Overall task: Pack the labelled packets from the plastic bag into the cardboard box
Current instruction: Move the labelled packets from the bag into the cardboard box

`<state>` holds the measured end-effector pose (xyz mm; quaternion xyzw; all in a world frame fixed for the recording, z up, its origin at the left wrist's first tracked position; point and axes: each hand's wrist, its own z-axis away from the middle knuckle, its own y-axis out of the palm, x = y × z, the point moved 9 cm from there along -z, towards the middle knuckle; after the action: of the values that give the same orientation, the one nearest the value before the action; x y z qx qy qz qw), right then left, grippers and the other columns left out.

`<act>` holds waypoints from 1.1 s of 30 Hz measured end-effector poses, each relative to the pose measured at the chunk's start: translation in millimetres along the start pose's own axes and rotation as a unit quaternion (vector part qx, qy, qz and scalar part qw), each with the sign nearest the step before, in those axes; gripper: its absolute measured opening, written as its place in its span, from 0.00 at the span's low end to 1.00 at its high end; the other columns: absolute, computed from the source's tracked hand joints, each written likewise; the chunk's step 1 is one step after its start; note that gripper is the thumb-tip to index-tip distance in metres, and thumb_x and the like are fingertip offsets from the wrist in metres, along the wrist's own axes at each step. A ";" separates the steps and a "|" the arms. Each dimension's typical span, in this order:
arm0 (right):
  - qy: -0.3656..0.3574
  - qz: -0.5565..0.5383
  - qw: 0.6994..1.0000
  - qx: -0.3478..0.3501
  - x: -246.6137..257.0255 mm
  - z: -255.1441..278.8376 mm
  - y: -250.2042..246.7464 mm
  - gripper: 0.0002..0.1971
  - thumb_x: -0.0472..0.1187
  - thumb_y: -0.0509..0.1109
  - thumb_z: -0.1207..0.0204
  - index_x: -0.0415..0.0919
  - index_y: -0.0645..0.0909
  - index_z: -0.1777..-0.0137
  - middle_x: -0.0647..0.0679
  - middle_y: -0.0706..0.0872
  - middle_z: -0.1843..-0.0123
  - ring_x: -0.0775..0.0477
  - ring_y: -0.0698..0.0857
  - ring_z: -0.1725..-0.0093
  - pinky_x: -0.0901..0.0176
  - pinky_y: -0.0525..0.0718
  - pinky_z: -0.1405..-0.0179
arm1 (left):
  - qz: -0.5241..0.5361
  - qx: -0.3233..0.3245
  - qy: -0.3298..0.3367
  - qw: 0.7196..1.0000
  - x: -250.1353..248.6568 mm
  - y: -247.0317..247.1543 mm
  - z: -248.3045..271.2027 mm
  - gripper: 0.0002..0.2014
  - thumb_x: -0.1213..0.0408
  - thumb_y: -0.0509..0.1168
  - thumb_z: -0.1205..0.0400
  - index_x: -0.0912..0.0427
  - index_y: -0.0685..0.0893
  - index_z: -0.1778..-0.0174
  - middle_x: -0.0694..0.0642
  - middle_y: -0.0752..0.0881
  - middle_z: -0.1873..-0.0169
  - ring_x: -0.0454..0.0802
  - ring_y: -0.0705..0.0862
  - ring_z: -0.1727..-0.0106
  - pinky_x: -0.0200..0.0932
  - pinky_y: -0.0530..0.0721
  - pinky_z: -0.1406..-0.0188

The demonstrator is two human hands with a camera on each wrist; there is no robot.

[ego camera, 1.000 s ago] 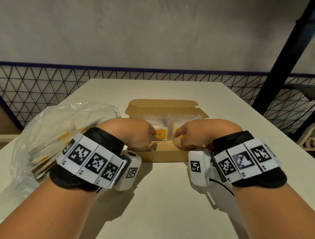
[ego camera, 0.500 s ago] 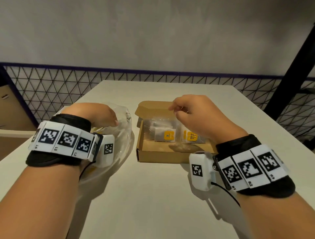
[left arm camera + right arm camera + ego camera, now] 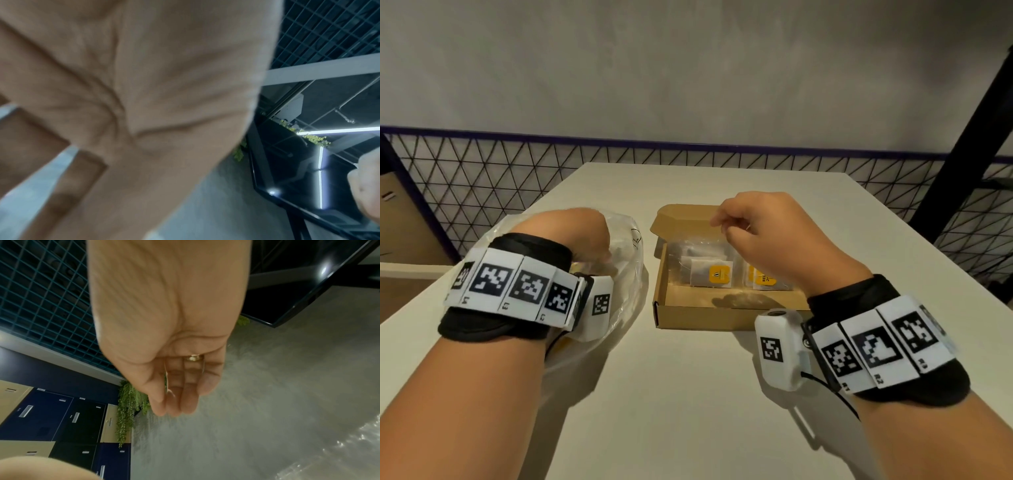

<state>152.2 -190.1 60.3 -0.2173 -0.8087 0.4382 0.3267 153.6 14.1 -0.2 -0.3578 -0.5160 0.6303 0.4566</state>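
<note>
I am looking down at the cardboard box (image 3: 726,310), which is sitting open on the table (image 3: 688,394) with its lid flap folded back on the far side. Inside the cardboard box, two labelled packets are lying side by side against its far wall: the left packet (image 3: 710,275) is showing a yellow label, and the right packet (image 3: 762,279), also yellow-labelled, is partly hiding behind my wrist. Just to the left of the cardboard box, the plastic bag (image 3: 626,260) is lying crumpled on the table, with more yellow showing through the film.

My left hand (image 3: 582,236) is reaching down into the mouth of the plastic bag; its fingers are hidden from me, and the left wrist view is filled by a blurred palm, so I cannot tell whether it is grasping anything. My right hand (image 3: 760,233) is hovering above the far part of the cardboard box, touching nothing. In the right wrist view its fingers (image 3: 185,395) are hanging loosely curled and holding nothing, with a ring (image 3: 194,357) on one of them.
</note>
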 end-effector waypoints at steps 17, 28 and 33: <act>0.038 -0.136 0.986 -0.084 -4.2 -0.7 -12.3 0.31 0.47 0.67 0.22 0.55 0.60 0.21 0.56 0.77 0.44 0.55 0.80 0.50 0.65 0.80 0.52 | 0.425 -0.217 0.262 0.839 -61.3 -78.0 57.8 0.10 0.73 0.70 0.25 0.52 0.83 0.66 0.46 0.87 0.66 0.37 0.87 0.65 0.32 0.84 0.57; 0.000 -0.221 0.957 -0.186 -12.8 2.7 -39.0 0.16 0.33 0.72 0.27 0.50 0.80 0.42 0.59 0.83 0.60 0.59 0.83 0.58 0.62 0.85 0.53 | 0.569 -0.107 0.221 0.785 -71.2 -57.2 45.2 0.22 0.41 0.43 0.16 0.44 0.73 0.35 0.55 0.89 0.59 0.48 0.86 0.60 0.43 0.80 0.59; -0.080 -0.291 0.939 -0.164 0.6 3.3 -38.2 0.13 0.28 0.72 0.28 0.49 0.86 0.58 0.60 0.87 0.56 0.58 0.86 0.51 0.58 0.85 0.45 | 0.516 -0.038 0.202 0.832 -82.0 -39.8 41.8 0.25 0.40 0.45 0.16 0.49 0.80 0.41 0.53 0.90 0.66 0.48 0.87 0.63 0.44 0.80 0.57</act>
<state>146.9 -211.5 91.7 0.0125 -0.9207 0.2008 0.3343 150.0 -74.9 45.8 -0.7081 -0.1763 0.6681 0.1454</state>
